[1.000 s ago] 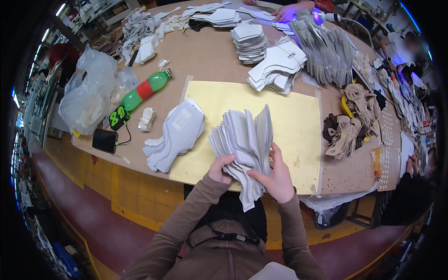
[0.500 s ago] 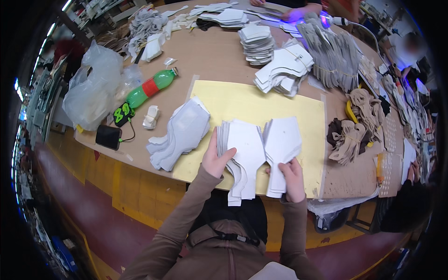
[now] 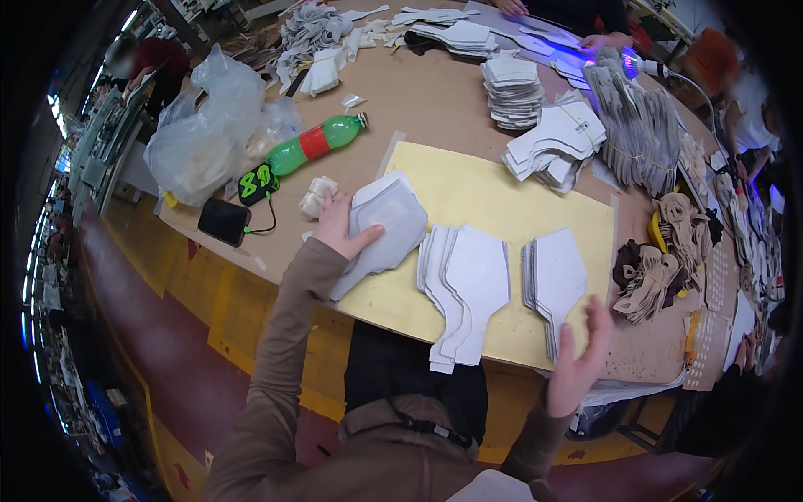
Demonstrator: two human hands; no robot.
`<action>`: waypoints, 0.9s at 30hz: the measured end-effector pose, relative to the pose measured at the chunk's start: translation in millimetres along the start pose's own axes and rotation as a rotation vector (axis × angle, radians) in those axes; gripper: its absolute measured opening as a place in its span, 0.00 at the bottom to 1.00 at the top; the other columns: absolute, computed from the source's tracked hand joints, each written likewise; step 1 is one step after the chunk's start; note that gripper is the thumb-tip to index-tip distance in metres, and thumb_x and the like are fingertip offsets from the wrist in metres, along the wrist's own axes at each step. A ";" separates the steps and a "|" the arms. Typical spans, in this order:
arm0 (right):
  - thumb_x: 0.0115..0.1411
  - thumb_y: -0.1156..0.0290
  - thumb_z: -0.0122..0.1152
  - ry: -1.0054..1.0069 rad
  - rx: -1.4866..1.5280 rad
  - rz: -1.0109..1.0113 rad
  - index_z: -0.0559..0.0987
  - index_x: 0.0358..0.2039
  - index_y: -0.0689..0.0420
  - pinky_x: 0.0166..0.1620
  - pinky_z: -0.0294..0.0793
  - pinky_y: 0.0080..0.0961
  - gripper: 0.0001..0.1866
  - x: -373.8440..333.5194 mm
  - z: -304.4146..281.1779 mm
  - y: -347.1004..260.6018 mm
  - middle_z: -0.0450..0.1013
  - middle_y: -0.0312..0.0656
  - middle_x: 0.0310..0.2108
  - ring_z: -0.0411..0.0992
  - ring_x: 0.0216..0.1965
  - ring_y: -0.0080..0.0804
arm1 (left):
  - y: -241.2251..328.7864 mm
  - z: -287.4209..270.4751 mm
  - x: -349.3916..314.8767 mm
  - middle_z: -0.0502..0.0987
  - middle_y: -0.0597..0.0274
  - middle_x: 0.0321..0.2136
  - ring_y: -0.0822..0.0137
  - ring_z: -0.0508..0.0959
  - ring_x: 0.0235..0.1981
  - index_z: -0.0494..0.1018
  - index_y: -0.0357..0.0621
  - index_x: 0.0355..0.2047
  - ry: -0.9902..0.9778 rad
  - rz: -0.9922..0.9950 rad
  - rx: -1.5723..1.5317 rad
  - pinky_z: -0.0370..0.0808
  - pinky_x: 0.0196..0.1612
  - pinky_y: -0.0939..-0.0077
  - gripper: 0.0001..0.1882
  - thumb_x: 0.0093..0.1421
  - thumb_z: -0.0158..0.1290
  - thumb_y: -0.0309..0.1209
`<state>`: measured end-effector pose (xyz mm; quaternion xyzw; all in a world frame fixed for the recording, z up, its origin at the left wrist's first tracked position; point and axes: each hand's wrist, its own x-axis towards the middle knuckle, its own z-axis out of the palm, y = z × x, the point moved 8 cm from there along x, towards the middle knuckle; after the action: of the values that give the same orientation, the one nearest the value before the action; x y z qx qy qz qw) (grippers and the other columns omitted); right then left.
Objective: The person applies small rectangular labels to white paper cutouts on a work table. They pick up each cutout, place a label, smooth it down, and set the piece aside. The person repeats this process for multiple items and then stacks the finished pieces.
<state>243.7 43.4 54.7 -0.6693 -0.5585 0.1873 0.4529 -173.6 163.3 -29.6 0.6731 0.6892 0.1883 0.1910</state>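
Observation:
My left hand (image 3: 336,226) grips the left-hand stack of grey-white cut pieces (image 3: 393,222), thumb lying on top and fingers at its left side. The lower end of that stack is partly hidden behind my forearm. In front of me, a fanned stack of white cut pieces (image 3: 477,272) lies on the yellow sheet (image 3: 468,180), its narrow ends past the near edge. A narrower stack of similar pieces (image 3: 559,272) rests to its right. Just beside that one, my right hand (image 3: 581,360) is open, raised and holding nothing, fingers apart.
A small white roll (image 3: 318,197), a black phone (image 3: 223,222) on a cable, a green bottle (image 3: 318,144) and a plastic bag (image 3: 205,138) sit at left. More stacks (image 3: 556,142) and beige bundles (image 3: 648,280) lie farther right. A person's hands (image 3: 606,40) are across the table.
Both hands have let go of the two white stacks, which now lie apart on the sheet. My left hand has moved left onto the other stack; my right has drawn away, opening. The view has shifted.

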 end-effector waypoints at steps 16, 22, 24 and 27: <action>0.61 0.68 0.68 -0.801 0.790 0.231 0.31 0.71 0.65 0.64 0.65 0.39 0.57 -76.3 241.9 -76.4 0.48 0.61 0.67 0.61 0.65 0.49 | 35.6 -18.5 -34.7 0.76 0.66 0.42 0.78 0.73 0.38 0.67 0.40 0.52 -0.394 -0.301 -0.967 0.70 0.39 0.82 0.21 0.63 0.59 0.33; 0.59 0.69 0.70 -0.696 0.767 0.259 0.37 0.70 0.67 0.59 0.71 0.35 0.55 -78.1 225.9 -82.5 0.60 0.58 0.61 0.70 0.58 0.46 | 69.8 -20.2 -71.4 0.74 0.61 0.45 0.74 0.77 0.41 0.65 0.39 0.47 -0.275 -0.162 -0.906 0.73 0.44 0.78 0.15 0.63 0.56 0.26; 0.59 0.63 0.70 -0.649 0.686 0.267 0.41 0.68 0.71 0.51 0.77 0.33 0.54 -78.3 220.6 -80.2 0.65 0.61 0.58 0.75 0.53 0.48 | 61.4 -21.9 -79.7 0.74 0.60 0.45 0.73 0.77 0.42 0.65 0.39 0.49 -0.215 -0.208 -0.936 0.73 0.46 0.78 0.17 0.62 0.56 0.25; 0.59 0.66 0.67 -0.652 0.543 0.236 0.46 0.67 0.74 0.47 0.78 0.35 0.48 -78.3 212.9 -80.1 0.70 0.64 0.52 0.77 0.48 0.51 | 45.2 -27.2 -84.5 0.75 0.57 0.45 0.69 0.77 0.45 0.65 0.36 0.51 -0.058 -0.214 -0.957 0.75 0.47 0.74 0.20 0.61 0.57 0.26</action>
<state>12.4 53.4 -10.6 -0.4912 -0.5225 0.5789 0.3880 -147.2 79.9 17.9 0.4403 0.5850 0.4442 0.5163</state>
